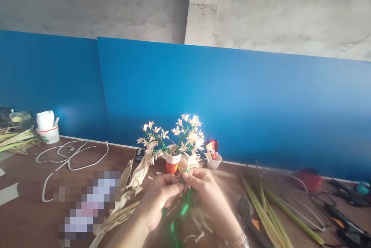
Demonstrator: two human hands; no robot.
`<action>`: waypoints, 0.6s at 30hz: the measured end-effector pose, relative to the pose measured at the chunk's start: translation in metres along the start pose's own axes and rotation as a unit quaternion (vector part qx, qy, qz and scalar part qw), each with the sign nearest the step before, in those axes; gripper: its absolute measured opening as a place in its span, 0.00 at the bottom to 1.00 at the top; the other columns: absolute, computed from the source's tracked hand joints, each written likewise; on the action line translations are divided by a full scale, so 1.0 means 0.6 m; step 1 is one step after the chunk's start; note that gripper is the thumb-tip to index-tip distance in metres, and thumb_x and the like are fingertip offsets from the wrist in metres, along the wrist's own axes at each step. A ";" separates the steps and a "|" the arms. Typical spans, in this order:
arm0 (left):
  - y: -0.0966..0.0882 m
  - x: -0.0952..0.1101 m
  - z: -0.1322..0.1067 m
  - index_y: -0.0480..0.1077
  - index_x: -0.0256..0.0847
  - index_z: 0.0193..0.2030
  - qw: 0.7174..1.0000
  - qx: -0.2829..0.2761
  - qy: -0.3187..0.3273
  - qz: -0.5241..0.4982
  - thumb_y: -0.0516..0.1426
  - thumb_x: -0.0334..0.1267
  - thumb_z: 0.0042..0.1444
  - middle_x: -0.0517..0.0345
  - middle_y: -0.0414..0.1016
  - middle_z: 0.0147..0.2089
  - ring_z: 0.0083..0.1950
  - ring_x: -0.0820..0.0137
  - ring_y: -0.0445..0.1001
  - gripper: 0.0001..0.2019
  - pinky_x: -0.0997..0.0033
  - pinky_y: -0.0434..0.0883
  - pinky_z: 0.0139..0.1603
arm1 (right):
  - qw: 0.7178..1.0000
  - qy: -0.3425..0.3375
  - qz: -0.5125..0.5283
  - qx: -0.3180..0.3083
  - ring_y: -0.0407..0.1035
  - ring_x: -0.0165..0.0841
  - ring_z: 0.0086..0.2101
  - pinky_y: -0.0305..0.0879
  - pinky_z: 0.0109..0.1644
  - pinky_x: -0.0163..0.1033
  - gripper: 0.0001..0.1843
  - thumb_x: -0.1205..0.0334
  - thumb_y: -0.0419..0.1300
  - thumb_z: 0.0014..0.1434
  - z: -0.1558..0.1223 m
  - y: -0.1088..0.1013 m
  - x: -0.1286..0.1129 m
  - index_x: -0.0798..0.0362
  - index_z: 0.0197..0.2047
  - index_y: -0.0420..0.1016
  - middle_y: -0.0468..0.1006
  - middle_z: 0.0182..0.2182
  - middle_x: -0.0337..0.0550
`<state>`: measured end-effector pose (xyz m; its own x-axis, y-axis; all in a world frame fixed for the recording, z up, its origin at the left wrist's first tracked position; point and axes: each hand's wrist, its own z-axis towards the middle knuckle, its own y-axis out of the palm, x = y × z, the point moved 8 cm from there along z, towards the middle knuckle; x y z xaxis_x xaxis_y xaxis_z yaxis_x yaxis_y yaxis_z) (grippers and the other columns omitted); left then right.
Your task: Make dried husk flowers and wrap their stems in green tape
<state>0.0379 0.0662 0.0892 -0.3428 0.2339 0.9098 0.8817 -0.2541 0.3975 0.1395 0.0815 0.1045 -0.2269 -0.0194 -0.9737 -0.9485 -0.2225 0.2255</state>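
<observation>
- Strip of green material is trailing down from our fingertips, glinting above the brown table
- Our left hand is pinching it, thumb and forefinger nearly together, other fingers curling beneath, forearm slanting up from the bottom edge
- Our right hand is pinching it near the top, thumb against bent forefinger, a bracelet circling the wrist
- Both hands are meeting just in front of the paper cup, where pale flowers are standing on green stems
- Dry husks are lying beside our left hand
</observation>
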 end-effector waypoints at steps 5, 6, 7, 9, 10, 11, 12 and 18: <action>0.006 -0.008 0.000 0.69 0.33 0.27 0.996 -0.060 -0.043 -0.042 0.63 0.40 0.41 0.65 0.59 0.21 0.20 0.83 0.46 0.12 0.79 0.37 0.20 | 0.999 0.008 0.022 -0.028 0.59 0.25 0.22 0.53 0.29 0.32 0.14 0.55 0.71 0.44 0.000 -0.008 -0.002 0.56 0.19 0.75 0.70 0.18 0.36; 0.008 -0.009 0.000 0.69 0.32 0.27 0.995 -0.075 -0.048 -0.044 0.63 0.39 0.41 0.64 0.60 0.22 0.20 0.84 0.46 0.12 0.79 0.37 0.20 | 0.999 0.010 0.036 -0.034 0.59 0.24 0.22 0.53 0.29 0.32 0.14 0.55 0.71 0.43 -0.001 -0.008 -0.002 0.56 0.18 0.75 0.70 0.17 0.35; 0.010 -0.009 -0.001 0.69 0.32 0.27 0.994 -0.090 -0.053 -0.042 0.63 0.38 0.41 0.64 0.59 0.22 0.20 0.84 0.46 0.11 0.79 0.37 0.20 | 0.998 0.012 0.050 -0.037 0.59 0.24 0.21 0.53 0.29 0.32 0.15 0.56 0.71 0.43 -0.002 -0.008 -0.001 0.56 0.18 0.75 0.69 0.17 0.35; 0.014 -0.009 -0.003 0.67 0.33 0.25 0.991 -0.112 -0.059 -0.036 0.63 0.36 0.39 0.66 0.56 0.21 0.20 0.83 0.47 0.11 0.79 0.37 0.20 | 0.996 0.023 0.074 -0.040 0.59 0.24 0.21 0.52 0.28 0.32 0.14 0.56 0.72 0.41 -0.006 -0.005 0.001 0.56 0.18 0.76 0.70 0.16 0.35; 0.015 -0.009 -0.004 0.67 0.34 0.25 0.991 -0.117 -0.061 -0.032 0.63 0.36 0.39 0.67 0.55 0.20 0.21 0.83 0.46 0.10 0.79 0.37 0.20 | 0.995 0.029 0.083 -0.040 0.59 0.24 0.21 0.52 0.27 0.32 0.13 0.55 0.73 0.39 -0.007 -0.004 0.003 0.55 0.19 0.77 0.70 0.17 0.36; 0.015 -0.008 -0.005 0.67 0.34 0.25 0.991 -0.116 -0.062 -0.027 0.63 0.35 0.39 0.68 0.54 0.20 0.20 0.83 0.46 0.10 0.78 0.38 0.20 | 0.995 0.034 0.088 -0.037 0.59 0.24 0.21 0.53 0.27 0.32 0.13 0.55 0.73 0.38 -0.009 -0.003 0.004 0.55 0.20 0.78 0.71 0.17 0.36; 0.014 -0.008 -0.006 0.67 0.35 0.25 0.992 -0.111 -0.063 -0.022 0.63 0.34 0.38 0.69 0.53 0.19 0.20 0.83 0.44 0.09 0.78 0.37 0.20 | 0.995 0.037 0.088 -0.035 0.59 0.24 0.20 0.52 0.27 0.32 0.13 0.55 0.74 0.37 -0.010 -0.002 0.004 0.55 0.20 0.78 0.72 0.17 0.36; 0.008 -0.010 -0.005 0.69 0.35 0.26 0.994 -0.089 -0.064 0.027 0.63 0.37 0.35 0.72 0.52 0.16 0.17 0.83 0.41 0.11 0.75 0.36 0.19 | 0.995 0.052 0.078 -0.032 0.57 0.23 0.19 0.50 0.25 0.32 0.14 0.56 0.74 0.34 -0.015 0.003 0.008 0.55 0.19 0.78 0.73 0.16 0.36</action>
<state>0.0431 0.0607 0.0860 -0.2419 0.3298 0.9125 0.8222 -0.4297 0.3733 0.1385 0.0720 0.0998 -0.3442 -0.1580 -0.9255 -0.8864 -0.2704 0.3758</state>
